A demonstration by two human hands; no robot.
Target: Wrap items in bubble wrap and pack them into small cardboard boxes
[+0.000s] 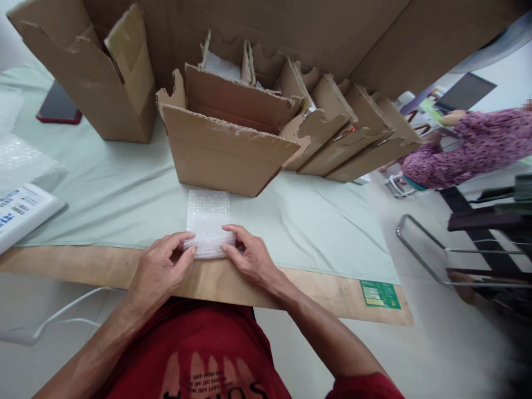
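A strip of clear bubble wrap [208, 213] lies on the pale green cloth [116, 199] at the table's near edge, its near end rolled up around something hidden. My left hand [160, 269] pinches the left end of that roll, thumb and fingers closed on it. On the right end rests my right hand [249, 255], fingers curled and pressed onto the wrap. The flat part of the strip reaches away toward an open cardboard box [224, 149].
Several torn cardboard boxes [344, 138] stand in a row behind, a taller box [100, 77] at back left. A red phone [58, 108], bubble wrap sheets [25, 160] and a white packet [20, 210] lie left. A seated person in purple [469, 147] and metal chairs [477, 249] are right.
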